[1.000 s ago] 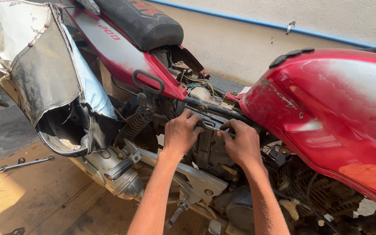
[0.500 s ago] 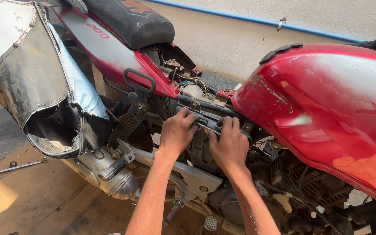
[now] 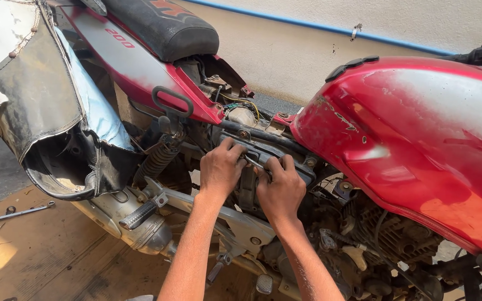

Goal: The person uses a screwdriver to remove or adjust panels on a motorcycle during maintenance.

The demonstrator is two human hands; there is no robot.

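Black frame bar [image 3: 263, 146] slants down-right under left hand [image 3: 221, 170], right hand [image 3: 279, 189].

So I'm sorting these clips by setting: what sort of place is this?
Likely an informal outdoor motorcycle repair spot. A red motorcycle stands with its side stripped, both hands, left hand and right hand, at its frame; a spanner lies on the ground beside a plastered wall.

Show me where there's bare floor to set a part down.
Bare wooden floor lies bottom left, between the wrench and the exhaust. Around both hands, left hand and right hand, the frame and engine are crowded.
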